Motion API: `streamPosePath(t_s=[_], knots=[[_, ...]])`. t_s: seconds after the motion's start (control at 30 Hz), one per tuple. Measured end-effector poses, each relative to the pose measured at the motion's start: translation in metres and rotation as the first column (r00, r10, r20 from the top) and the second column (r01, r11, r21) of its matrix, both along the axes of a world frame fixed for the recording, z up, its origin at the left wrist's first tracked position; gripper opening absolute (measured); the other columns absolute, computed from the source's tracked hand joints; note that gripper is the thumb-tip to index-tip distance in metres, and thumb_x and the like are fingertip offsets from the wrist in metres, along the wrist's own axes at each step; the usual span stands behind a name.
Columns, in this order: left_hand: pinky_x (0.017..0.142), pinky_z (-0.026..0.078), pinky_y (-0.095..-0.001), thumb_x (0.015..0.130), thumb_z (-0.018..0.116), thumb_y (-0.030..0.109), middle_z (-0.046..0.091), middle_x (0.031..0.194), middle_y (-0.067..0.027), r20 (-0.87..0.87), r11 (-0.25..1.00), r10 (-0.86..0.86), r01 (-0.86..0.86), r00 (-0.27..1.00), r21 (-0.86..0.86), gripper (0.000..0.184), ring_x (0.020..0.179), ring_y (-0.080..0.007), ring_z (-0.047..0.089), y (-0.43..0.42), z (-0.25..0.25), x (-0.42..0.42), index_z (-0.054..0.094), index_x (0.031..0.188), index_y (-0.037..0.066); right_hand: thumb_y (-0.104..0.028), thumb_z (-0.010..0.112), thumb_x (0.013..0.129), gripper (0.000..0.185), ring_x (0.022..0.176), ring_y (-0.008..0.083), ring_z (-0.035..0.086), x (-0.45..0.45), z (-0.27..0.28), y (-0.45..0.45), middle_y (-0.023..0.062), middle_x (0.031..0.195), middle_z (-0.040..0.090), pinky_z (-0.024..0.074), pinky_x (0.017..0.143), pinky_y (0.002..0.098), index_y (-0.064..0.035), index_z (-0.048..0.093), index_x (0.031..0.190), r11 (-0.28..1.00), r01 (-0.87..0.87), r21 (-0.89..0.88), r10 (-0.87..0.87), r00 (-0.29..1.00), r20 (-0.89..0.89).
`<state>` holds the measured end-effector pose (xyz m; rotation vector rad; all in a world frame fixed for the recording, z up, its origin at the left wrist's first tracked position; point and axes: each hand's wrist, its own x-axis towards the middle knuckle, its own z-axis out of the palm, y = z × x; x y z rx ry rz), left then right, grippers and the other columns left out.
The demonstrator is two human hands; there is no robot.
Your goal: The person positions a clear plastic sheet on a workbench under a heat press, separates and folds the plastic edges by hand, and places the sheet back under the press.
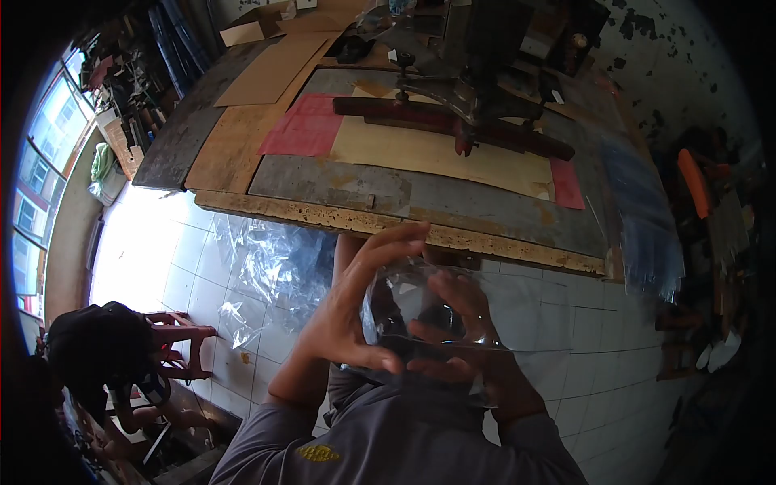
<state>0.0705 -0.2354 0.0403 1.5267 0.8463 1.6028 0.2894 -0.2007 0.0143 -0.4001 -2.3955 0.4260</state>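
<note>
A clear, shiny plastic piece (525,315) spans the space between my hands, in front of my body and below the table's front edge. My left hand (347,311) curves around its left end, with fingers raised and thumb well apart; I cannot tell whether they touch it. My right hand (465,323) shows partly through the transparent plastic and holds it, its fingers bent and pointing left. The exact shape of the piece is hard to make out because of reflections.
A worktable with a wooden front edge (404,230) carries a press with a dark red bar (453,128) over a yellow sheet (436,158). Crumpled clear plastic (279,263) lies on the tiled floor. A red stool (190,343) stands left; plastic sheets (643,218) hang right.
</note>
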Motion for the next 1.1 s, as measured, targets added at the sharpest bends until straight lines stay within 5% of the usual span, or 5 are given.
streamPosePath(t_s=[0.13,0.3,0.5,0.83,1.1], knots=[[0.112,0.032,-0.0519,0.066,0.083,0.048,0.053,0.136,-0.0211,-0.284,1.000,-0.008,0.009,0.959,0.004,0.058,0.132,-0.0374,0.043,0.000,0.003,-0.011,0.070,0.106,0.008,-0.051,0.072,0.090,0.058,0.141,0.0322,0.047,-0.011,-0.001,0.003,0.0170,0.151,0.050,0.0267,0.120,0.0487,-0.0228,0.063,0.140,0.997,-0.001,-0.080,-0.008,0.993,-0.118],[0.110,0.033,-0.0525,0.068,0.082,0.035,0.054,0.130,-0.0225,-0.081,0.992,0.006,0.004,0.997,0.125,0.035,0.128,-0.0399,0.045,-0.005,-0.017,-0.011,0.069,0.087,0.008,-0.052,0.071,0.091,0.060,0.142,0.0289,0.047,0.005,-0.007,-0.005,0.0134,0.150,0.052,0.0145,0.125,0.0498,-0.0192,0.062,0.139,0.965,0.256,0.051,-0.257,0.966,0.016],[0.108,0.036,-0.0543,0.072,0.081,0.022,0.054,0.126,-0.0245,-0.020,0.966,0.007,-0.001,1.000,0.258,0.021,0.128,-0.0420,0.046,-0.004,-0.029,-0.011,0.067,0.081,0.008,-0.060,0.065,0.091,0.061,0.145,0.0274,0.043,0.016,-0.033,0.004,0.0106,0.152,0.051,0.0117,0.124,0.0537,-0.0201,0.062,0.138,0.865,0.418,0.279,-0.413,0.907,-0.079],[0.111,0.034,-0.0570,0.083,0.082,0.042,0.048,0.132,-0.0229,0.127,0.964,0.161,-0.183,0.979,0.191,0.037,0.131,-0.0382,0.047,-0.006,-0.047,-0.026,0.059,0.079,0.013,-0.064,0.060,0.094,0.073,0.151,0.0442,0.027,0.047,-0.027,0.024,0.0200,0.159,0.039,0.0167,0.120,0.0606,-0.0142,0.053,0.147,0.742,0.619,0.257,-0.603,0.784,-0.149],[0.113,0.034,-0.0551,0.088,0.076,0.037,0.048,0.135,-0.0242,0.257,0.954,0.185,-0.236,0.949,0.185,0.034,0.133,-0.0408,0.048,0.000,-0.052,-0.028,0.057,0.080,0.010,-0.060,0.057,0.097,0.080,0.151,0.0471,0.025,0.052,-0.021,0.032,0.0286,0.161,0.030,0.0236,0.118,0.0603,-0.0071,0.039,0.155,0.791,0.607,0.076,-0.563,0.771,-0.298]])
